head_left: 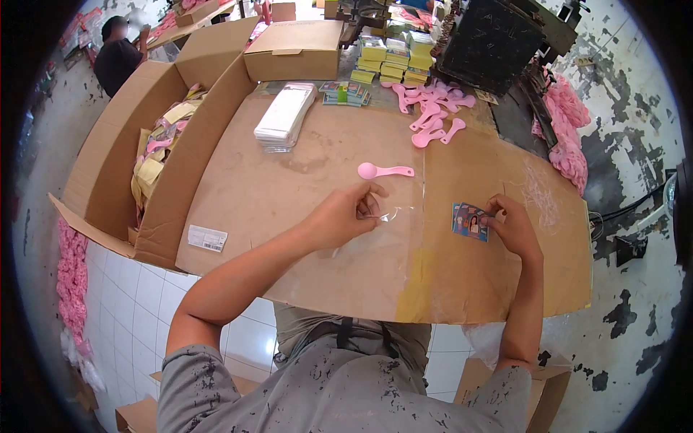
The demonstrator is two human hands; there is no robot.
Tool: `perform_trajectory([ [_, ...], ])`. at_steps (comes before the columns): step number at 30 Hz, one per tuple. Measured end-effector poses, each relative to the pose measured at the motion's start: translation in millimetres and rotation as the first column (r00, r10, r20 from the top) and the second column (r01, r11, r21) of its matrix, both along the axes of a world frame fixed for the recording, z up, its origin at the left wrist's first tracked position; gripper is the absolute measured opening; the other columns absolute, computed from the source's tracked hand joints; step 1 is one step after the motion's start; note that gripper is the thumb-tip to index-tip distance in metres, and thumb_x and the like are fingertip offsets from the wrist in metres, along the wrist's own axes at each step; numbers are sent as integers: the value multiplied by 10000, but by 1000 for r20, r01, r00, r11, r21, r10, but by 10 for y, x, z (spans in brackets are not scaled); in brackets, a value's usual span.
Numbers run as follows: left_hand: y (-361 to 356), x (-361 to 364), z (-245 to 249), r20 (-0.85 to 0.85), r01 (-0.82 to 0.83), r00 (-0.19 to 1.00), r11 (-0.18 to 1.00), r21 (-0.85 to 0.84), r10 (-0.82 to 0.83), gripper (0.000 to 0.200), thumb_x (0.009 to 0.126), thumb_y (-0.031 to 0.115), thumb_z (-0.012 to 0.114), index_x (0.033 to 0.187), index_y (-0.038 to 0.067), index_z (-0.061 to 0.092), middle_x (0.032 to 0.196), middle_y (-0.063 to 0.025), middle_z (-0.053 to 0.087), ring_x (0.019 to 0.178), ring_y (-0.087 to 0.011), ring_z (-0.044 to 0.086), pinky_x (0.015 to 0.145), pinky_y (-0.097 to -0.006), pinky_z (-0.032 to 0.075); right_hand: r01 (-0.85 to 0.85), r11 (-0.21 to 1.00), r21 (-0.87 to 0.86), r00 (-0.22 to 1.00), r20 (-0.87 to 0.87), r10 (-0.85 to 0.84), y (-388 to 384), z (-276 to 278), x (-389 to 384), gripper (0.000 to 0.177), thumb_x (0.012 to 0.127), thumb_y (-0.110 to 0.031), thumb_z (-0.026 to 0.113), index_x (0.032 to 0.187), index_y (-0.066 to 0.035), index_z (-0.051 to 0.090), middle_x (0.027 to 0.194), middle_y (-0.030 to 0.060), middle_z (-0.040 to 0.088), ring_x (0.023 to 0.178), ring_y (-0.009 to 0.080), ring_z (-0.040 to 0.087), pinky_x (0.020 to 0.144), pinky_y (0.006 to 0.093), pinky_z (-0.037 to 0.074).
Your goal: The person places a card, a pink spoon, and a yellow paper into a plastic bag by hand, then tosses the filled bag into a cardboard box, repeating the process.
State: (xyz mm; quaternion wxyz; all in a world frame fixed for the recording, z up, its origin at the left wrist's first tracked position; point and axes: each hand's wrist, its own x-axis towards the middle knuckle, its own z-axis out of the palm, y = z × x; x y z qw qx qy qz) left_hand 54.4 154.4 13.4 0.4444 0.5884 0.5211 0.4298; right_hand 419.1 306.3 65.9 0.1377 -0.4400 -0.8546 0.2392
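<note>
My left hand (355, 208) is closed, with thumb and fingers pinching a clear plastic bag (395, 215) whose outline is hard to see against the cardboard. Just beyond it lies a pink plastic scoop (386, 171) with a round bowl and a flat handle. To the right, my right hand (510, 222) pinches the edge of a few printed picture cards (470, 221), fanned slightly on the cardboard. A small white printed label (207, 238) lies flat near the left edge of the work surface.
An open cardboard box (162, 238) with filled packets stands left. Behind are a closed box (294, 50), a stack of clear bags (286, 115), banded card bundles (345, 94), yellow-edged stacks (395, 54), a pile of pink scoops (433, 108) and a black machine (491, 43). A person (118, 58) sits far left.
</note>
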Motion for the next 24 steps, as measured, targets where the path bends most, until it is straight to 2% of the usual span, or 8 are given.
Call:
perform_trajectory([
  [1, 1, -11, 1, 15, -4, 1000, 1000, 12, 3, 245, 914, 14, 731, 1159, 16, 712, 979, -7, 644, 846, -84, 601, 783, -255, 532, 11, 999, -30, 1000, 9, -11, -1, 24, -18, 240, 834, -57, 805, 1030, -11, 676, 995, 97, 723, 945, 245, 669, 873, 389, 488],
  [3, 3, -41, 23, 44, -14, 999, 999, 34, 13, 305, 923, 9, 720, 1227, -16, 702, 962, -1, 660, 864, -83, 620, 824, -253, 542, -9, 998, 60, 999, -51, 12, 5, 24, -13, 207, 854, -55, 790, 1028, -13, 686, 960, 90, 726, 906, 226, 673, 833, 370, 496],
  [6, 38, -112, 2, 33, 56, 998, 994, -89, -54, 345, 943, 20, 696, 1283, -35, 689, 994, -24, 699, 904, -86, 645, 851, -245, 542, -54, 993, 104, 981, -180, 72, -36, 82, -119, 160, 892, -62, 757, 1033, -10, 702, 907, 78, 722, 847, 190, 665, 759, 332, 498],
  [9, 53, -119, -27, 25, 51, 999, 992, -119, -49, 266, 978, 50, 679, 1232, -25, 715, 1060, -54, 734, 922, -88, 665, 857, -244, 543, -115, 993, 33, 971, -206, 119, -225, 231, -404, 148, 916, -66, 730, 1048, -4, 714, 859, 70, 714, 782, 155, 641, 686, 301, 488],
  [13, 49, -118, 58, 174, 53, 984, 993, -101, -34, 200, 1007, 102, 688, 1162, -15, 735, 1045, -64, 761, 915, -98, 692, 830, -255, 554, -231, 973, -30, 959, -178, 222, -316, 302, -795, 172, 937, -86, 718, 1088, -5, 731, 854, 63, 721, 714, 113, 604, 633, 285, 469],
  [16, 74, -125, 62, 225, 15, 974, 993, -121, 13, 218, 1007, 142, 710, 1149, -23, 726, 1031, -72, 769, 929, -110, 713, 816, -275, 570, -197, 974, -112, 957, -238, 166, -292, 251, -959, 208, 941, -93, 723, 1135, -21, 745, 875, 46, 731, 706, 82, 589, 625, 270, 466],
  [19, 121, -148, -73, 303, 2, 953, 994, -112, 32, 237, 1004, 134, 720, 1160, -44, 706, 1045, -92, 773, 944, -124, 733, 827, -272, 585, -188, 982, -7, 899, -405, 169, -314, 129, -1052, 225, 961, -99, 717, 1175, -40, 752, 896, 21, 731, 706, 59, 567, 640, 253, 475],
  [24, 93, -99, -10, 418, 7, 908, 997, -74, 25, 307, 996, 84, 717, 1242, -86, 646, 1040, -121, 771, 957, -154, 750, 837, -290, 610, -111, 994, 7, 778, -622, 91, -392, -66, -1127, 222, 984, -98, 710, 1190, -21, 738, 946, 11, 730, 723, 56, 565, 673, 248, 492],
])
